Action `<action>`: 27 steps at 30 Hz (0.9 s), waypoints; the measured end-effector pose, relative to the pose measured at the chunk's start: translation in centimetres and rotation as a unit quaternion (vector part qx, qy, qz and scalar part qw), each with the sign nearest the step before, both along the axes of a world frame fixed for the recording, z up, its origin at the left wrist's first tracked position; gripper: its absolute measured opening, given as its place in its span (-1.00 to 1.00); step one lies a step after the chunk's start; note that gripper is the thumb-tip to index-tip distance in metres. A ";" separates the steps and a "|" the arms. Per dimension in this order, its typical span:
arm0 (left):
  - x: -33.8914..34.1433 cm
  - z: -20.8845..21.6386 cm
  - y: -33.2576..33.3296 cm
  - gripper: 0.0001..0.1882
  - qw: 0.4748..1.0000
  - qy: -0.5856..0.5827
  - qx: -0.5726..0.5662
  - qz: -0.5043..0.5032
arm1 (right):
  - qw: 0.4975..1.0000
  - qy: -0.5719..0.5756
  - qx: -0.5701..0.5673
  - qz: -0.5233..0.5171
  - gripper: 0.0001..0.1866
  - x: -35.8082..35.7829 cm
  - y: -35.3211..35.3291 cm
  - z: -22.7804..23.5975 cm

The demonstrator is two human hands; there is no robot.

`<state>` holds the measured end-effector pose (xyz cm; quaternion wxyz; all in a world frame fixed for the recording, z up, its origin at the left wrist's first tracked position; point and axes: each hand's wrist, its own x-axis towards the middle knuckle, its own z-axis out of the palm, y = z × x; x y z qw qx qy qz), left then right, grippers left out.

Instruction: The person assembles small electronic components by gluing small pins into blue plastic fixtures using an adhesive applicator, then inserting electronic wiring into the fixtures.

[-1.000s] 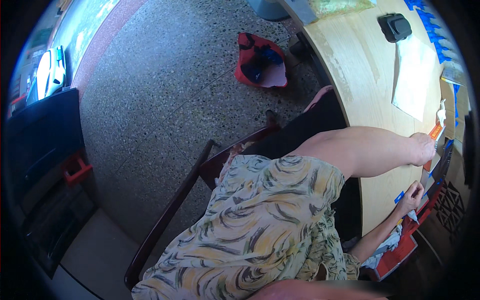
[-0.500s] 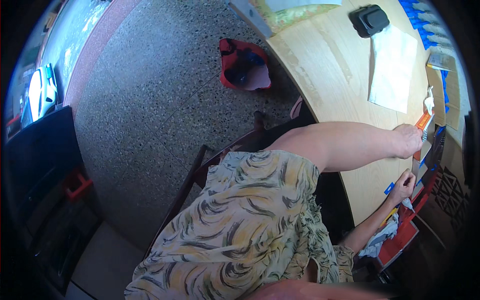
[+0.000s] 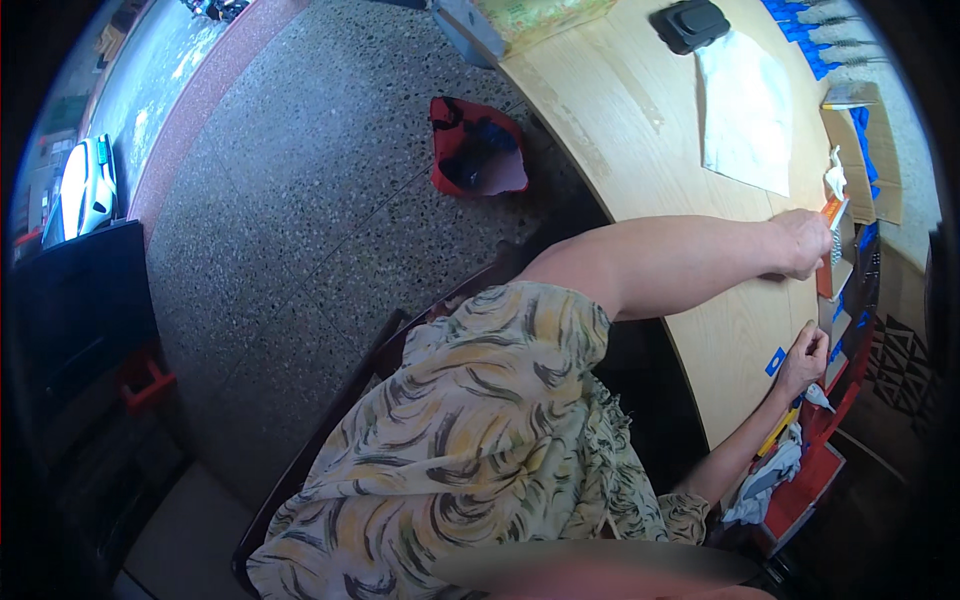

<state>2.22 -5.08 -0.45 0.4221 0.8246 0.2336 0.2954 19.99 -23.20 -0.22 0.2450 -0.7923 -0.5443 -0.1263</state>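
Note:
My left hand (image 3: 803,243) reaches across the table to an open orange-sided box (image 3: 832,212). Small metallic, coiled-looking items (image 3: 837,246) show beside its fingertips, which are mostly hidden at the box edge. Nearer the lower right, my right hand (image 3: 803,362) rests by the table's edge with its fingers curled together. Whatever it may pinch is too small to make out. A small blue piece with a pale spot (image 3: 775,361) lies on the wood just left of that hand.
The wooden table (image 3: 640,110) holds a white cloth (image 3: 745,115) and a black case (image 3: 690,25). Cardboard boxes (image 3: 855,150) with blue parts line the far edge. Below my right hand sit crumpled cloth (image 3: 765,485) and a red box (image 3: 803,495). A red bag (image 3: 450,150) lies on the floor.
The whole view has turned slightly, so the table and its things appear shifted left. My left hand stays at the orange box, and my right hand stays curled beside the blue piece.

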 end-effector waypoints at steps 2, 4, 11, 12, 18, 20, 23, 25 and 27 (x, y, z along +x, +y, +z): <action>0.0 -0.1 -0.1 -0.76 1.000 -0.019 0.008 0.005 | 1.000 0.017 0.000 -0.009 -0.64 0.2 -0.1 0.0; 0.4 0.0 0.0 -0.78 0.999 -0.031 0.035 -0.001 | 0.999 0.046 -0.010 -0.015 -0.68 0.5 -0.5 0.6; 0.0 -0.4 0.2 -0.79 0.994 -0.090 0.069 0.012 | 0.994 0.105 0.001 -0.024 -0.77 -0.7 -0.1 1.2; -0.2 -0.4 0.1 -0.80 0.994 -0.092 0.064 0.015 | 0.994 0.101 0.017 -0.037 -0.77 -0.9 -0.1 1.3; 0.1 1.2 -0.3 -0.83 0.988 -0.150 0.045 0.009 | 0.995 0.096 0.023 -0.014 -0.72 -0.1 -0.6 2.1; -0.2 1.8 -0.4 -0.83 0.988 -0.150 0.023 -0.010 | 0.995 0.094 0.034 -0.023 -0.73 -0.2 -0.5 2.1; -0.8 2.7 -0.4 -0.84 0.992 -0.121 -0.035 -0.030 | 0.995 0.093 0.027 -0.033 -0.75 -0.8 -0.2 2.7; -0.8 3.0 -0.5 -0.84 0.993 -0.094 -0.062 -0.042 | 0.996 0.076 0.022 -0.030 -0.73 -0.9 -0.1 2.5; -0.9 3.2 -0.7 -0.86 0.987 -0.106 -0.107 -0.048 | 0.996 0.083 0.014 -0.040 -0.73 -0.8 -0.1 2.7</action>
